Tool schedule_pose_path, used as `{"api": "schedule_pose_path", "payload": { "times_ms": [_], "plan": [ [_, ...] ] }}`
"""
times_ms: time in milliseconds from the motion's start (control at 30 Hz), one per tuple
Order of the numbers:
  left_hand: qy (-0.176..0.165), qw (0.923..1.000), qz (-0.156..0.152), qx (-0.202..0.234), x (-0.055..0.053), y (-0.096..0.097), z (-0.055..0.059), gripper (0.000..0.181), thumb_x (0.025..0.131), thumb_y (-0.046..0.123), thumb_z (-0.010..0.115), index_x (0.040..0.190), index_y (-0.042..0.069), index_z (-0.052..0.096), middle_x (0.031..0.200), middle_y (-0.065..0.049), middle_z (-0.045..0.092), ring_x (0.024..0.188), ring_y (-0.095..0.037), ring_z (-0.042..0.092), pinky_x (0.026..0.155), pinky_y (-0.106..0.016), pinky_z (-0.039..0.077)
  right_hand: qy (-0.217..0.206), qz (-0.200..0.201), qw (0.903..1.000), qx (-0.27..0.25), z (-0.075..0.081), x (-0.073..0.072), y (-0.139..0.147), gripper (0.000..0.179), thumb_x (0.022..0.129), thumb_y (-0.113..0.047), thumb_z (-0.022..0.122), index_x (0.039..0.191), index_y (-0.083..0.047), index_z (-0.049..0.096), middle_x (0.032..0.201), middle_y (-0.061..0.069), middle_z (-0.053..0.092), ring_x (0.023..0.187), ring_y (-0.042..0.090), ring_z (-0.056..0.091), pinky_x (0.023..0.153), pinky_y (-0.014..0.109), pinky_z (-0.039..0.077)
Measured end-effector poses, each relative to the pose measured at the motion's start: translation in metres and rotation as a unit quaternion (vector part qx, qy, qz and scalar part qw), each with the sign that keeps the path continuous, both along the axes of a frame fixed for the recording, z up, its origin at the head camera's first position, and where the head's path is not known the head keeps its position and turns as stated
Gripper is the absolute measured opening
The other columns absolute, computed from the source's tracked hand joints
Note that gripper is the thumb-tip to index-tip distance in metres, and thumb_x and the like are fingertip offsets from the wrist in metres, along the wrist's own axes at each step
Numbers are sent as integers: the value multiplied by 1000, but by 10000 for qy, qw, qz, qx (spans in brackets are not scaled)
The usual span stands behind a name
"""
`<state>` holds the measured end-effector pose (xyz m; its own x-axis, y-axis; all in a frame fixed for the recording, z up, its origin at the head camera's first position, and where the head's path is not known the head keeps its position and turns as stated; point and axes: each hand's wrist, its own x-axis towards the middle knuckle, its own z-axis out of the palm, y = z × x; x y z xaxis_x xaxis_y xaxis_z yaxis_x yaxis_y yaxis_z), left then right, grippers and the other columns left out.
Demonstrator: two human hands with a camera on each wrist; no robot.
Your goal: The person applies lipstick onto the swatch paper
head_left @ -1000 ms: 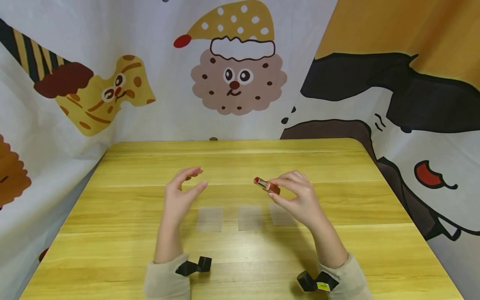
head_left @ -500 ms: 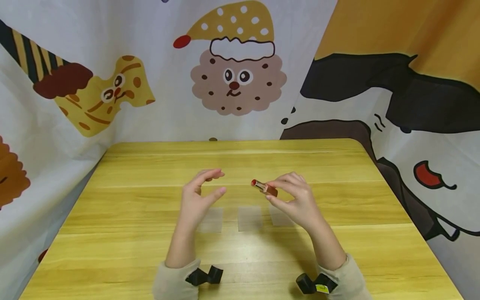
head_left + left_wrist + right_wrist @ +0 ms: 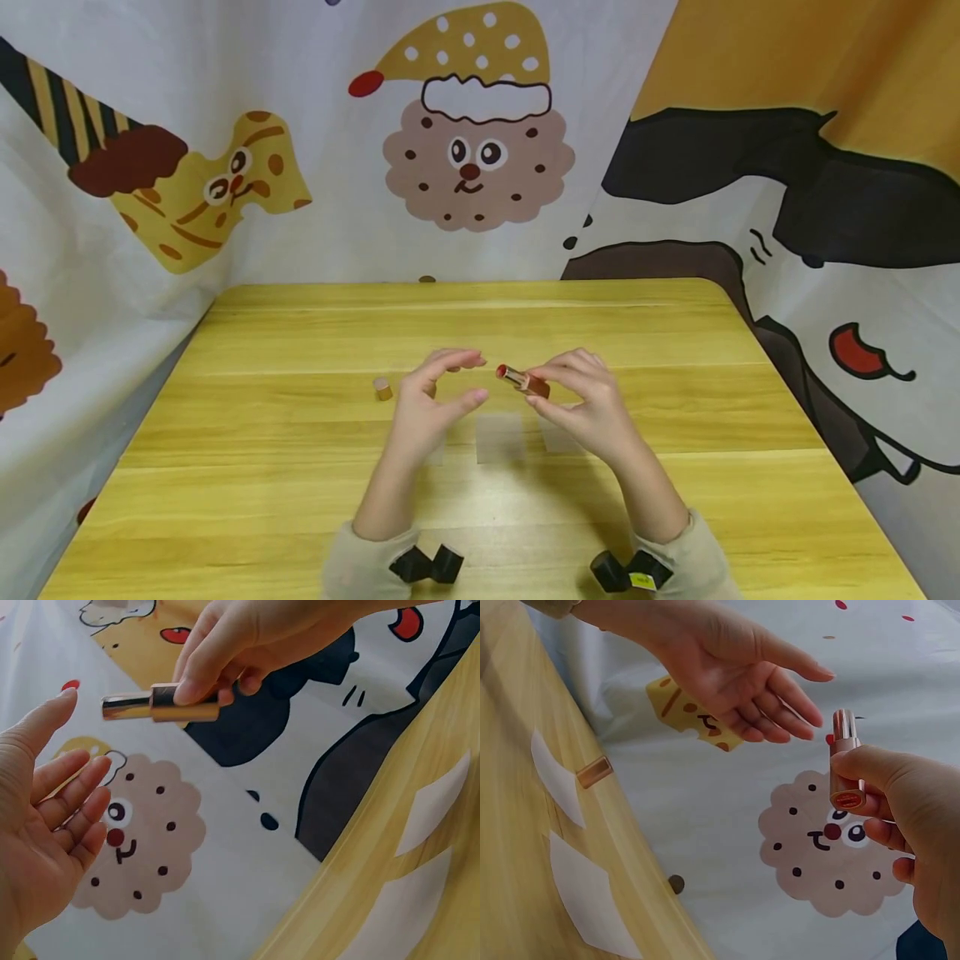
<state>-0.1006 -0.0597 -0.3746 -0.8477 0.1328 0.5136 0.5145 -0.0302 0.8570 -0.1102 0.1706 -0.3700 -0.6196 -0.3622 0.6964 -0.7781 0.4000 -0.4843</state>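
An uncapped lipstick (image 3: 523, 381) with a red tip and metallic tube is pinched between thumb and fingers of my right hand (image 3: 588, 404), above the table. It tilts with its tip toward my left hand (image 3: 435, 408). That left hand holds nothing; its thumb and fingers are spread apart, close to the lipstick's tip but not touching it. In the right wrist view the red label on the lipstick's base (image 3: 848, 799) shows. The lipstick cap (image 3: 382, 389) stands on the table, left of my left hand.
Pale thin squares lie on the wooden table (image 3: 262, 458): one in the middle (image 3: 500, 437), one partly behind the right hand (image 3: 561, 435), one mostly hidden by the left arm. A cartoon-printed cloth (image 3: 322, 167) hangs behind the table.
My left hand has moved right, toward the lipstick, and the cap on the table now shows to its left. The right hand, still holding the lipstick, has shifted slightly left and down.
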Motion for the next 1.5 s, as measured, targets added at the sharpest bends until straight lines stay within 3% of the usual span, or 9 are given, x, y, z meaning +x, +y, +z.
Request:
{"api": "schedule_pose_path", "payload": {
  "times_ms": [300,700,967,1300,1500],
  "plan": [
    [-254,9997,-36,66,5,11,-1,37,77,-2,77,113,0,66,112,-6,65,107,-24,55,99,-46,38,89,103,9999,43,-3,1,-3,23,81,-22,77,97,-6,74,92,-1,68,86,18,56,76,32,39],
    [-412,9986,-133,305,4,15,-3,31,76,-5,77,106,-4,68,107,-12,66,106,-24,57,101,-45,38,39,274,9996,61,-5,2,-8,26,87,-30,72,98,-7,74,93,-1,67,87,18,56,75,33,39],
    [-415,9982,-189,378,2,17,-4,24,77,-6,76,100,-7,69,98,-14,68,99,-23,58,101,-45,38,9,285,9995,97,-5,3,-11,22,83,-23,76,97,-7,74,92,-1,67,87,18,56,75,33,39],
    [-161,9989,-162,401,2,16,-5,20,77,-3,77,96,-2,72,95,-10,69,96,-25,59,94,-42,46,-77,306,9994,142,-6,4,-12,24,85,-26,75,99,-7,74,94,-1,67,89,18,57,79,33,42],
    [69,9988,-164,466,1,16,-6,18,77,-3,77,95,-4,71,94,-13,69,94,-24,60,90,-38,49,-201,377,9991,82,-5,4,-13,24,80,-18,79,100,-6,73,95,-1,67,90,18,57,80,32,44]
  ]
}}
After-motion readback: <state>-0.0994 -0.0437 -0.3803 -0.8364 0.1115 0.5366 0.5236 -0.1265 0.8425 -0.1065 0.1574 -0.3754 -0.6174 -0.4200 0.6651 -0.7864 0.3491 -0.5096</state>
